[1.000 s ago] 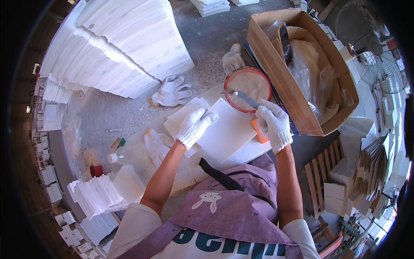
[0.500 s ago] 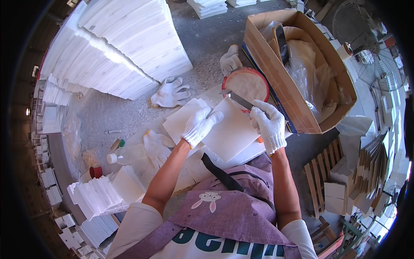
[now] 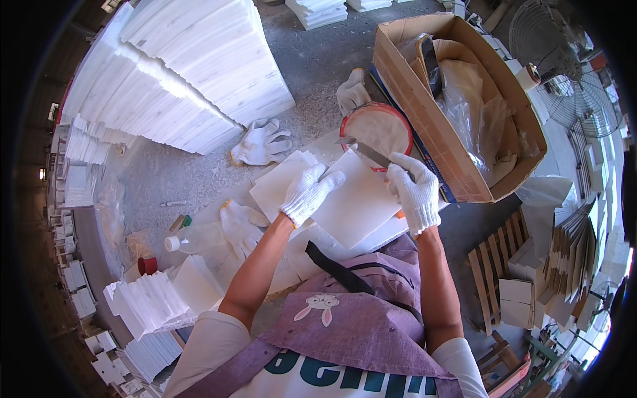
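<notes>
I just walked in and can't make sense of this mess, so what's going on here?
A person in white work gloves is bent over a white square tile lying on a low stack of tiles. The left hand presses flat on the tile, while the right hand grips a putty knife whose blade reaches over a red-rimmed tub of pale paste. Spare gloves, a cardboard box and big stacks of white tiles lie around.

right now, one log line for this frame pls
left hand flat on white tile | right hand holds putty knife, blade over red-rimmed tub | cardboard box beside
</notes>
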A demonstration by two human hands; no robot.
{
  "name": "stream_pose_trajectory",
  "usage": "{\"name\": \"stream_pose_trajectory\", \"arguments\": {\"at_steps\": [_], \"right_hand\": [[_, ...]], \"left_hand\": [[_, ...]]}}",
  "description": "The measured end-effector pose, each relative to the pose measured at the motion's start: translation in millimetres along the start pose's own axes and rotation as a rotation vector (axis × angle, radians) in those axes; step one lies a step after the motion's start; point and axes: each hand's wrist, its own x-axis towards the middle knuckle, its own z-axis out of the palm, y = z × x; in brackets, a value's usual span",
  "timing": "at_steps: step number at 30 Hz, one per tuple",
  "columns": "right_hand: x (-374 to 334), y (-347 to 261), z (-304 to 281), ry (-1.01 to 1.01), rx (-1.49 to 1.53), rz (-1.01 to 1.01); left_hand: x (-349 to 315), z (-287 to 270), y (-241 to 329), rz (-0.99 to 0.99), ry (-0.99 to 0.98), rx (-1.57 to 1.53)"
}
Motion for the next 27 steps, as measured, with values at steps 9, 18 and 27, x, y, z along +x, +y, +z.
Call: {"name": "stream_pose_trajectory", "arguments": {"at_steps": [9,18,27], "right_hand": [[8.0,3.4,-4.1,0.117,-0.003,-0.108],[33.5,36.6,0.2,0.213,-0.69,-0.427],[40.0,37.1,9.0,0.095,-0.476,-0.131]], "left_hand": [[-4.0,-3.0,-7.2,-0.01,-0.019,-0.002],[-19.5,-2.6,-21.1,-0.112,-0.035,-0.113],[-25.6,2.8,-30.7,-0.114,-0.045,-0.157]]}}
